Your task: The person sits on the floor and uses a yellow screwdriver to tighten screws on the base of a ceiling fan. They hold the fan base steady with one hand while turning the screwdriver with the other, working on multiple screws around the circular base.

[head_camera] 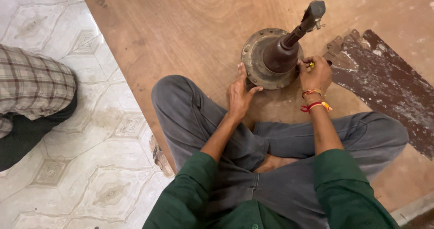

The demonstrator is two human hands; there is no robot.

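A rusty round ceiling-fan motor housing (260, 59) with a brown cone cover and a down rod (304, 24) sticking up sits on a wooden board (190, 25) in front of my crossed legs. My left hand (239, 93) rests flat against the housing's near left rim, fingers spread. My right hand (315, 73), with red and orange threads at the wrist, is closed on a small yellow-handled tool at the housing's right edge; the tool is mostly hidden by my fingers.
A worn brown fan blade (384, 79) with flaking paint lies on the board to the right. Another person's leg in checked cloth (34, 84) rests on the tiled floor (90, 165) at the left. A sandal (160, 156) peeks from under my knee.
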